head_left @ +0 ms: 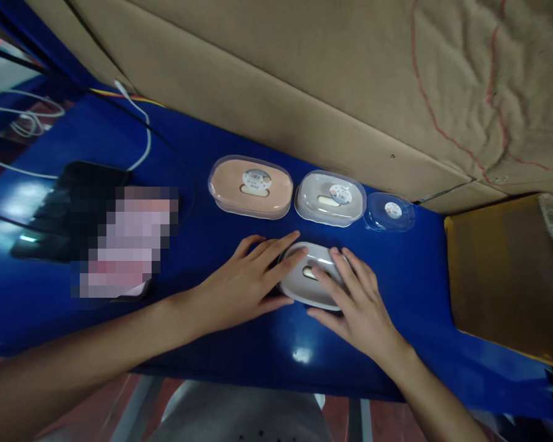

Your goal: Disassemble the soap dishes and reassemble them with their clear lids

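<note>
A grey oval box with a pale insert in its top lies on the blue table. My left hand touches its left side and top with spread fingers. On its right side rests my right hand, fingers apart, the tips on the lid. Behind my hands stand a peach oval box and a light grey one, both under clear covers with round labels. A clear lid with a round label lies to their right.
At the left, a phone with a blurred-out screen lies by a dark flat device. White cables run behind them. A cardboard box stands at the right. Brown covering lines the back edge.
</note>
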Available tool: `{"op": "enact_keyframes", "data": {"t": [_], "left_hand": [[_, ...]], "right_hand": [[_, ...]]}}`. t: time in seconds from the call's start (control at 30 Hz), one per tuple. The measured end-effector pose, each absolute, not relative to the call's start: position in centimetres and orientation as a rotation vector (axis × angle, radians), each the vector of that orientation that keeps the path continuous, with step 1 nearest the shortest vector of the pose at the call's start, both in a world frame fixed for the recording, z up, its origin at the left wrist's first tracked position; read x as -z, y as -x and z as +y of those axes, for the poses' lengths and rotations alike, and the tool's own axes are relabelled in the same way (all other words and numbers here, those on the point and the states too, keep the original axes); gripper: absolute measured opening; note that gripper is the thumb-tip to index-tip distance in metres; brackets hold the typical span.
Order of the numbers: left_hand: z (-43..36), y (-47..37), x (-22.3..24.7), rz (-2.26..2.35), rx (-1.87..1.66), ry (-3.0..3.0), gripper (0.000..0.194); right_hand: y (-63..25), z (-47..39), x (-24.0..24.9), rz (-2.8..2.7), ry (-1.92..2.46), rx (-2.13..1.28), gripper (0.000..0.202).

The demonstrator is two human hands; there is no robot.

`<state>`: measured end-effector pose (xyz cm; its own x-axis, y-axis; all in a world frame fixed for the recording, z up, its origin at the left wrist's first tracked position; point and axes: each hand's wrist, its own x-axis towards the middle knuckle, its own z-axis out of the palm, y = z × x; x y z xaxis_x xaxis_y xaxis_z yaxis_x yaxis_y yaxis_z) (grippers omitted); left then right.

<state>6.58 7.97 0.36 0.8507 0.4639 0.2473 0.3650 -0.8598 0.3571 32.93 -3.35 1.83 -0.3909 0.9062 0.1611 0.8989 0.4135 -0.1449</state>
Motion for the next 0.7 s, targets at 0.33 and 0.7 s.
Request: {"op": "enact_keyframes", "data": {"t": [0.33, 0.7], "left_hand": [[8.0, -6.3, -0.5, 0.599, -0.446, -2.776, 0.068], [8.2, -6.3, -1.9, 0.579, -0.581, -2.709, 0.053]], "right_hand": [[-38.2, -1.4, -2.0, -2.25, 1.628, -0.05, 0.066], [-44.0, -1.4, -2.8, -2.09, 1.968, 0.04, 0.067]]}}
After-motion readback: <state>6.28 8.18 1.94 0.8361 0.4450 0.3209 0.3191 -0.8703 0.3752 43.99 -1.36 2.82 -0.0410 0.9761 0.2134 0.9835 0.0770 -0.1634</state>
